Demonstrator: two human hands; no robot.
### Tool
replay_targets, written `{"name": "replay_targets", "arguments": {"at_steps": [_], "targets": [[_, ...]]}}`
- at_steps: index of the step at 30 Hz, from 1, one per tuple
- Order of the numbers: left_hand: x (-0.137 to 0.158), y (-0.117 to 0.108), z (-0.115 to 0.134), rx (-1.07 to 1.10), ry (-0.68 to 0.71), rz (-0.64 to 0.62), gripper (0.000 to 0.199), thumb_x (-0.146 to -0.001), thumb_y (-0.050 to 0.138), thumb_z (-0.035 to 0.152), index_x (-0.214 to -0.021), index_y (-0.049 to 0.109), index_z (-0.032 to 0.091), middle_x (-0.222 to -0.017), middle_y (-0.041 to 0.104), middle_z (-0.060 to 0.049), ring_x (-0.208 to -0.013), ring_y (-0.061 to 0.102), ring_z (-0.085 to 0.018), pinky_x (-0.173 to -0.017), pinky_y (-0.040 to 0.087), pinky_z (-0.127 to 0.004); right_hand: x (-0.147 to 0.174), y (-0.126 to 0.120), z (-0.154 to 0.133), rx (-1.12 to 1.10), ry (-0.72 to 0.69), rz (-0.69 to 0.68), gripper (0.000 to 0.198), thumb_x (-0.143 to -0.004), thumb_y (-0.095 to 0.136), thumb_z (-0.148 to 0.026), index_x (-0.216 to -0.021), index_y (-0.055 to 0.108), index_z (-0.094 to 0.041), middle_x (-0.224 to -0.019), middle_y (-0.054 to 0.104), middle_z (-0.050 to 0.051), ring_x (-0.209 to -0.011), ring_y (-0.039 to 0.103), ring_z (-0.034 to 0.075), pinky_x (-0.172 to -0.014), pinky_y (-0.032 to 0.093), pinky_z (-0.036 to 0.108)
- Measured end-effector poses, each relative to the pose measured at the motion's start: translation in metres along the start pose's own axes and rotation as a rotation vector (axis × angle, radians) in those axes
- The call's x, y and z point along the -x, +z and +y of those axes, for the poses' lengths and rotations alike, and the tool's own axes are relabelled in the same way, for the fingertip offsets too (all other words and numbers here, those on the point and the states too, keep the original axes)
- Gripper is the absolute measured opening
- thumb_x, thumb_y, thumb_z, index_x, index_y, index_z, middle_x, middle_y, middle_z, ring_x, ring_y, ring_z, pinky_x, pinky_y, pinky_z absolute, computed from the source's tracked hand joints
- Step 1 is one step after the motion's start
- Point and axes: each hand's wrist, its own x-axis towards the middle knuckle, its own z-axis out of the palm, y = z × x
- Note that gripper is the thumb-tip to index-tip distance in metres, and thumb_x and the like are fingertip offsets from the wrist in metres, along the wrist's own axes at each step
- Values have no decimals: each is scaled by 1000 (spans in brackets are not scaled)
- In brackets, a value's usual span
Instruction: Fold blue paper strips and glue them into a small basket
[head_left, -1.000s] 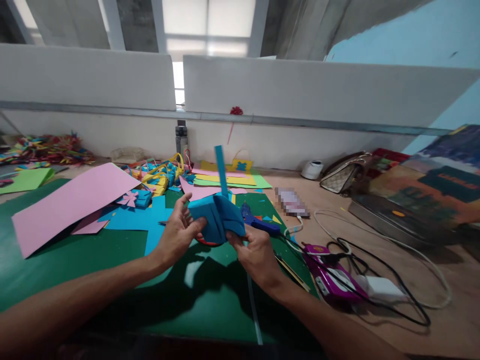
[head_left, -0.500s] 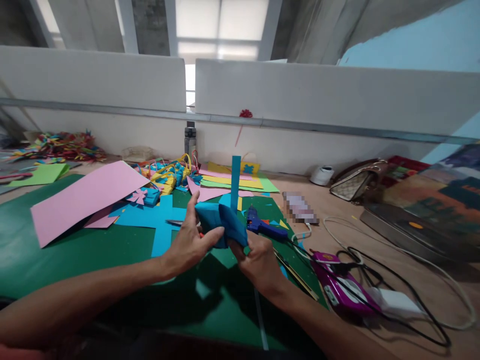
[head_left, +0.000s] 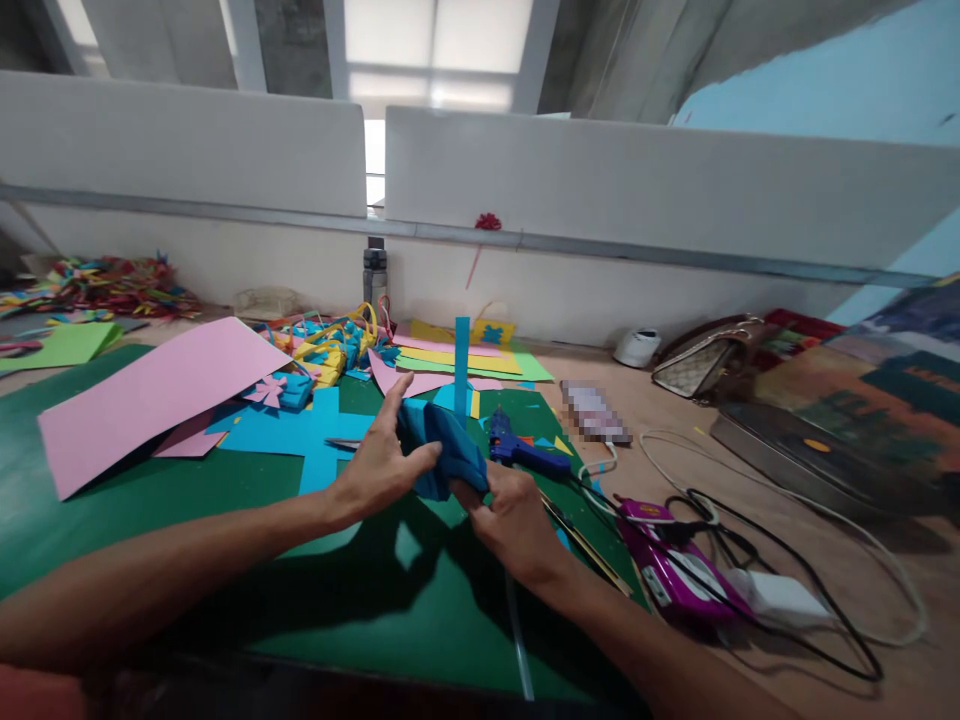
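Note:
Above the green cutting mat (head_left: 225, 610), both hands are on a small folded blue paper box (head_left: 444, 452). My left hand (head_left: 386, 455) presses its left side, thumb across the near face and index finger raised along the edge. My right hand (head_left: 517, 520) pinches the box's lower right corner; some of its fingers are hidden. Just behind rises an upright blue paper strip (head_left: 462, 365); whether it is joined to the box I cannot tell. Scissors (head_left: 343, 443) poke out beyond my left hand, over a cross-shaped blue paper (head_left: 319, 425). A blue glue gun (head_left: 529, 450) lies right of the box.
A large pink sheet (head_left: 165, 400) lies left, near several small blue and yellow paper bags (head_left: 330, 355). On the right are a phone (head_left: 594, 412), a purple power strip (head_left: 675, 570) with looping cables, and a handbag (head_left: 701, 365). A bottle (head_left: 375, 275) stands by the partition.
The box has turned and tipped slightly in my hands, its near folds now narrower. My left fingers have shifted a little along its side. The whole view has moved slightly.

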Motion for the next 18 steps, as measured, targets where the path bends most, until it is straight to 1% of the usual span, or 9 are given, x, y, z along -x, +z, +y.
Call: {"name": "replay_targets", "arguments": {"at_steps": [3,6,9,11,12,14,16,18], "targets": [[-2,-4,-2,-41,16,-10,75,-70,64,25,-138,33,16,-119,54,-12,-113,49,-27,-99,38,-44,-1,-1,0,-39,61,-64,20,-81,52,-29,-66,57,-18,-62,60,0,-55,49,11,-53,33,23],[-4,-8,-5,-95,-13,-8,72,-70,64,29,-135,36,16,-125,51,-12,-112,50,-28,-98,40,-43,-2,-5,-5,-18,97,-118,25,-80,57,-35,-63,56,-17,-59,58,0,-52,47,11,-52,31,23],[-7,-11,-9,-141,-69,-15,72,-70,62,33,-134,36,14,-126,50,-12,-111,51,-28,-96,41,-43,-4,-13,-10,30,75,-151,33,-81,58,-41,-60,57,-16,-57,59,0,-52,48,10,-52,30,23],[-9,-12,-11,-144,-108,-20,71,-70,62,36,-133,38,14,-123,52,-11,-111,51,-29,-95,41,-43,-8,-22,-11,61,33,-184,34,-88,49,-40,-69,62,-15,-65,64,1,-58,53,11,-55,32,22],[-10,-12,-13,-140,-126,-21,71,-69,62,37,-132,38,14,-121,53,-11,-110,51,-29,-95,42,-43,-10,-27,-11,124,22,-204,34,-91,43,-38,-76,63,-16,-71,66,1,-64,57,11,-58,34,21],[-11,-12,-15,-133,-157,-28,72,-69,63,40,-132,39,15,-120,53,-11,-109,52,-29,-94,42,-42,-13,-37,-8,382,52,-224,33,-95,36,-34,-89,64,-18,-85,68,3,-76,60,13,-64,36,22],[-11,-11,-16,-128,-188,-48,74,-68,63,42,-132,38,14,-121,53,-11,-108,53,-29,-93,43,-42,-15,-45,-2,653,118,-222,30,-94,38,-32,-94,64,-17,-93,68,6,-84,61,18,-69,36,26],[-11,-10,-17,-127,-219,-74,76,-67,63,42,-132,38,14,-121,53,-12,-106,54,-29,-92,43,-43,-15,-49,8,786,170,-225,26,-91,43,-29,-94,64,-14,-94,67,12,-89,60,24,-72,36,31]]}}
